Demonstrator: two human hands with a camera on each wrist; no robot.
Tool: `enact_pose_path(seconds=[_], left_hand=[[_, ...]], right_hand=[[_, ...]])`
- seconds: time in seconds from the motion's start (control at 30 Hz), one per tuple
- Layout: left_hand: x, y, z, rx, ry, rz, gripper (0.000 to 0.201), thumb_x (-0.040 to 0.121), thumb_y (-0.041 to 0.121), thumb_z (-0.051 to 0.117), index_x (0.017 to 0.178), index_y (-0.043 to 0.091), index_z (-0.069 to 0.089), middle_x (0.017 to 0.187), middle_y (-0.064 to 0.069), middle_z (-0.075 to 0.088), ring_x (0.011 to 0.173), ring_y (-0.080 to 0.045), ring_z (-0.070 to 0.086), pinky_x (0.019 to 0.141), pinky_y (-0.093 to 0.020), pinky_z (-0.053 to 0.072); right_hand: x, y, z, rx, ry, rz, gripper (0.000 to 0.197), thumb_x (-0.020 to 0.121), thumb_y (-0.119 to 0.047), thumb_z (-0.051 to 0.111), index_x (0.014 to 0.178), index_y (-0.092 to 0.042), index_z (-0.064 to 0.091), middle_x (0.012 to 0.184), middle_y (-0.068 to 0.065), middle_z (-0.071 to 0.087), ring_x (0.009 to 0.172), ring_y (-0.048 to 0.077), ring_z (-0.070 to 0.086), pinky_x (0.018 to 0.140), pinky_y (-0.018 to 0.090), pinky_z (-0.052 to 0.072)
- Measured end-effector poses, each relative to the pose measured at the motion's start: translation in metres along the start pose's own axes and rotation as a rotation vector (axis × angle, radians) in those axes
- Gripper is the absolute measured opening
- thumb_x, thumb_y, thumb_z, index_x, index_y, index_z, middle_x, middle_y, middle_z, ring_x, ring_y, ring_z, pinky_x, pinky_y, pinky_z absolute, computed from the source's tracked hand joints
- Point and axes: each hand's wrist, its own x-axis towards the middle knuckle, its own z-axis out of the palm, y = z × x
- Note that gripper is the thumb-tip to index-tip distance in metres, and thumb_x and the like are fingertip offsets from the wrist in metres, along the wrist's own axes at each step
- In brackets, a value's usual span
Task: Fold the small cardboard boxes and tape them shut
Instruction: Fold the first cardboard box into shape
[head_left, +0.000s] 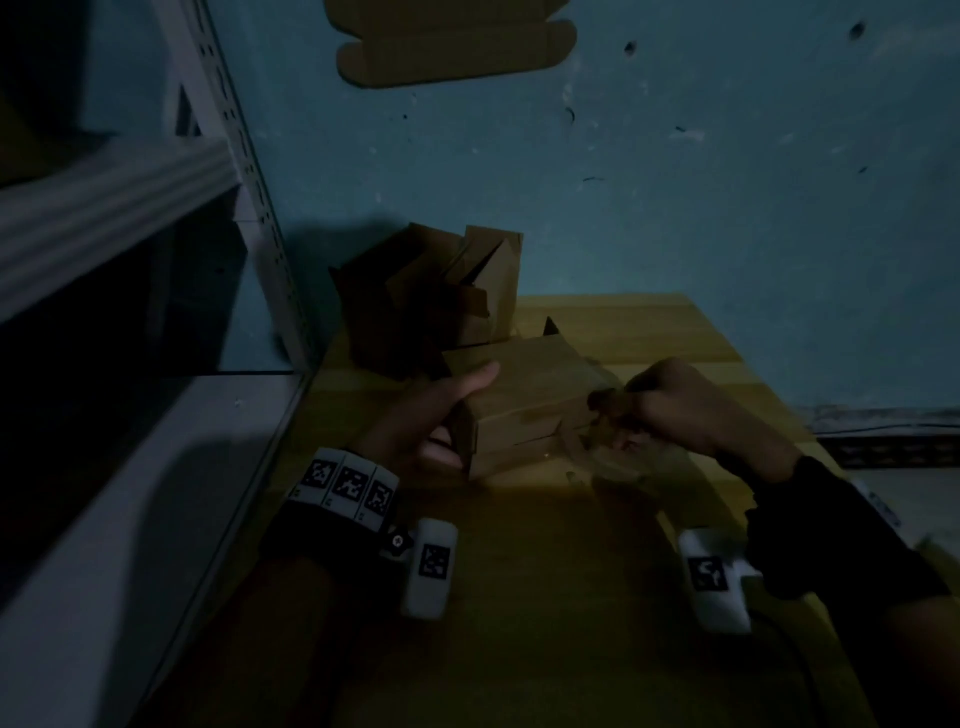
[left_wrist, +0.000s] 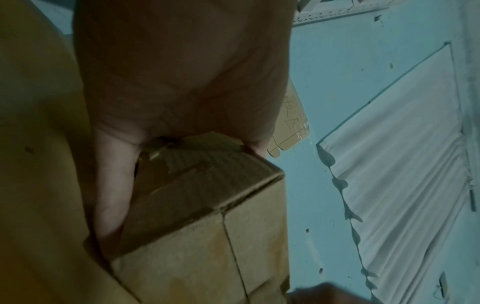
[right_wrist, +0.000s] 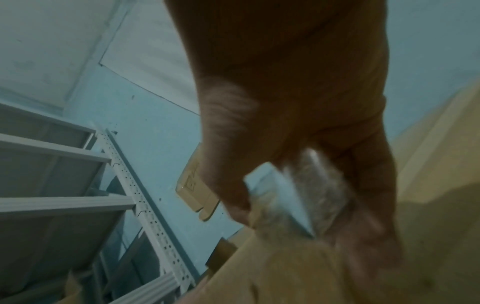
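Observation:
A small folded cardboard box sits on the yellow wooden table in dim light. My left hand grips its left end, thumb on top and fingers against the side; the left wrist view shows the same box held by that hand. My right hand is at the box's right end and holds a roll of clear tape. In the right wrist view the fingers curl round the blurred tape roll.
Two open, partly folded boxes stand behind, against the blue wall. A flat cardboard blank hangs on that wall. A grey metal shelf rack stands close on the left. The table's right edge drops off near my right arm.

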Motion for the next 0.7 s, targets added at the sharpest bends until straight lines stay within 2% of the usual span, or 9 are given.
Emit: enact_pose_path(seconds=[0.1,0.17,0.27,0.33,0.4,0.47,0.53,0.6,0.7], left_hand=[[0.001,0.002,0.002,0.001,0.023,-0.002,0.063,0.078,0.059,0.068,0.122,0.02,0.049,0.103,-0.007,0.063,0.089,-0.023,0.065,0.055,-0.03,0.055],[0.003,0.002,0.005,-0.004,0.048,-0.017,0.062,0.077,0.059,0.069,0.12,0.021,0.048,0.099,-0.006,0.06,0.085,-0.022,0.064,0.051,-0.029,0.054],[0.004,0.002,0.008,-0.021,0.069,-0.021,0.071,0.076,0.059,0.071,0.13,0.021,0.046,0.098,-0.005,0.059,0.084,-0.022,0.063,0.046,-0.028,0.054],[0.005,0.001,0.008,-0.018,0.057,-0.008,0.067,0.078,0.059,0.069,0.128,0.021,0.046,0.098,-0.005,0.059,0.085,-0.022,0.063,0.049,-0.028,0.055],[0.005,0.001,0.008,-0.028,0.054,-0.014,0.062,0.079,0.058,0.069,0.122,0.022,0.046,0.096,-0.005,0.058,0.084,-0.022,0.062,0.054,-0.031,0.055],[0.005,0.002,0.006,-0.031,0.055,-0.012,0.061,0.078,0.058,0.069,0.121,0.021,0.046,0.097,-0.006,0.059,0.085,-0.023,0.063,0.054,-0.032,0.056],[0.005,0.002,0.004,-0.031,0.046,-0.007,0.059,0.079,0.058,0.069,0.119,0.02,0.048,0.097,-0.007,0.06,0.085,-0.023,0.064,0.055,-0.032,0.056],[0.005,0.001,0.002,-0.032,0.041,-0.009,0.053,0.079,0.057,0.068,0.111,0.02,0.049,0.096,-0.007,0.061,0.084,-0.024,0.064,0.056,-0.032,0.055],[0.005,0.001,0.001,-0.031,0.034,-0.002,0.046,0.079,0.056,0.069,0.103,0.022,0.05,0.098,-0.009,0.062,0.086,-0.025,0.066,0.062,-0.036,0.058]], right_hand=[[-0.005,-0.009,0.002,0.077,-0.101,0.007,0.041,0.094,-0.04,0.064,0.073,-0.007,0.076,0.054,-0.012,0.066,0.046,-0.002,0.057,0.052,0.016,0.039],[-0.007,-0.015,0.012,0.087,-0.132,-0.009,0.043,0.085,-0.057,0.067,0.073,-0.016,0.075,0.055,-0.013,0.066,0.052,-0.005,0.059,0.059,0.016,0.043],[-0.006,-0.017,0.034,-0.107,-0.11,-0.098,0.059,0.071,-0.074,0.064,0.112,-0.031,0.067,0.098,-0.015,0.07,0.092,0.003,0.065,0.079,0.023,0.047],[-0.003,-0.014,0.046,-0.275,-0.042,-0.178,0.062,0.079,-0.071,0.063,0.124,-0.028,0.06,0.103,-0.01,0.067,0.093,0.01,0.063,0.074,0.024,0.044],[0.001,-0.012,0.049,-0.276,0.016,-0.211,0.043,0.086,-0.061,0.064,0.114,-0.027,0.063,0.095,-0.01,0.066,0.087,0.012,0.063,0.069,0.025,0.042],[0.005,-0.007,0.048,-0.24,0.022,-0.23,0.025,0.091,-0.051,0.066,0.099,-0.028,0.065,0.089,-0.011,0.068,0.082,0.012,0.064,0.07,0.029,0.048],[0.008,-0.002,0.043,-0.262,0.009,-0.234,0.023,0.093,-0.046,0.066,0.09,-0.023,0.069,0.08,-0.009,0.071,0.071,0.007,0.066,0.07,0.035,0.055],[0.007,-0.001,0.037,-0.277,-0.033,-0.243,0.029,0.094,-0.044,0.065,0.075,-0.022,0.069,0.066,-0.008,0.069,0.055,0.0,0.062,0.061,0.027,0.051],[0.006,-0.002,0.032,-0.245,-0.057,-0.227,0.033,0.095,-0.042,0.064,0.074,-0.017,0.071,0.067,-0.005,0.07,0.049,-0.006,0.057,0.056,0.017,0.036]])
